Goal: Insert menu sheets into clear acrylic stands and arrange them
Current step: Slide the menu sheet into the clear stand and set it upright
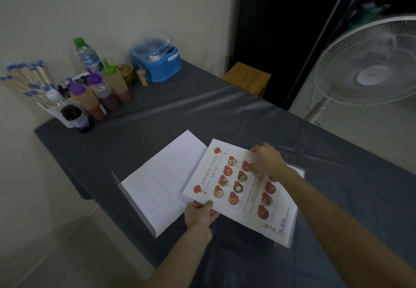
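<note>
A printed "Chinese Food Menu" sheet point(234, 188) with red dish pictures is held just above the grey table point(139, 134). My left hand point(200, 214) grips its near-left edge. My right hand point(266, 158) pinches its far edge with closed fingers. Under the sheet's right side lies a clear acrylic stand point(292, 238) with more white paper in it; only its edges show. To the left, another clear acrylic stand point(157, 188) lies flat, showing the blank white back of a sheet, its upright foot at the near-left edge of the table.
Sauce bottles point(99, 94), a water bottle point(86, 54), a holder of wrapped chopsticks point(29, 80) and a blue lidded box point(157, 60) line the far-left side of the table. A white standing fan point(369, 71) is at the right, a wooden stool point(247, 78) behind the table.
</note>
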`<state>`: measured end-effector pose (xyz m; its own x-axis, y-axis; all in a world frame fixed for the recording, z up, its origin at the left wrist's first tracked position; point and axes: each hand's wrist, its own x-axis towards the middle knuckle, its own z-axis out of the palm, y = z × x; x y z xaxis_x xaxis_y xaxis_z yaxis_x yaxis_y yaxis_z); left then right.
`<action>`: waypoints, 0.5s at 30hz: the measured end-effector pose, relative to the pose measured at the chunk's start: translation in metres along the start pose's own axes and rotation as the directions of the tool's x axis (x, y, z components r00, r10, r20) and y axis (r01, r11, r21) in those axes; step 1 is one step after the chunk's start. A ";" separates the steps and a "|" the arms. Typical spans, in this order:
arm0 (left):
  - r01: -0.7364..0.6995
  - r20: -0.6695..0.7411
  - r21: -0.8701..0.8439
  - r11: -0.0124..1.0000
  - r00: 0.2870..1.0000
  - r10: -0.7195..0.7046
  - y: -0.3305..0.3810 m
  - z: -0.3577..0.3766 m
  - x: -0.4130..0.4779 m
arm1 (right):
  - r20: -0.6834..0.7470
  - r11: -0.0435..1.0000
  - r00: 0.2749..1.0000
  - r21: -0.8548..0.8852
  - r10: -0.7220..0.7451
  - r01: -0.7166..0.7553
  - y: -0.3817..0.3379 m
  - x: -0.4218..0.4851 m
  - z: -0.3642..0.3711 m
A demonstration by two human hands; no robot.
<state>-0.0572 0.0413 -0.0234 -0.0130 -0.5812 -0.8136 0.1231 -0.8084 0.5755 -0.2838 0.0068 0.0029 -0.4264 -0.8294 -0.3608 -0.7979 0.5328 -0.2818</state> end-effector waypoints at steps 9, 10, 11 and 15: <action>-0.245 0.082 0.149 0.958 0.969 0.235 0.050 0.029 -0.023 | -0.264 0.926 0.950 0.372 0.167 -0.060 0.031 -0.051 -0.051; -0.272 0.113 0.167 0.948 0.960 0.255 0.055 0.035 -0.024 | -0.306 0.911 0.931 0.408 0.198 -0.060 0.039 -0.062 -0.056; -0.299 0.152 0.182 0.937 0.950 0.273 0.061 0.042 -0.026 | -0.342 0.893 0.910 0.446 0.234 -0.062 0.046 -0.074 -0.061; -0.428 0.355 0.266 0.864 0.877 0.325 0.084 0.068 -0.037 | -0.363 0.759 0.825 0.641 0.434 -0.117 0.076 -0.123 -0.071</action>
<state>-0.1141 -0.0112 0.0605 -0.3232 -0.8053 -0.4971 -0.1520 -0.4743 0.8671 -0.3220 0.1375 0.0896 -0.8524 -0.5139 -0.0970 -0.2826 0.6087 -0.7414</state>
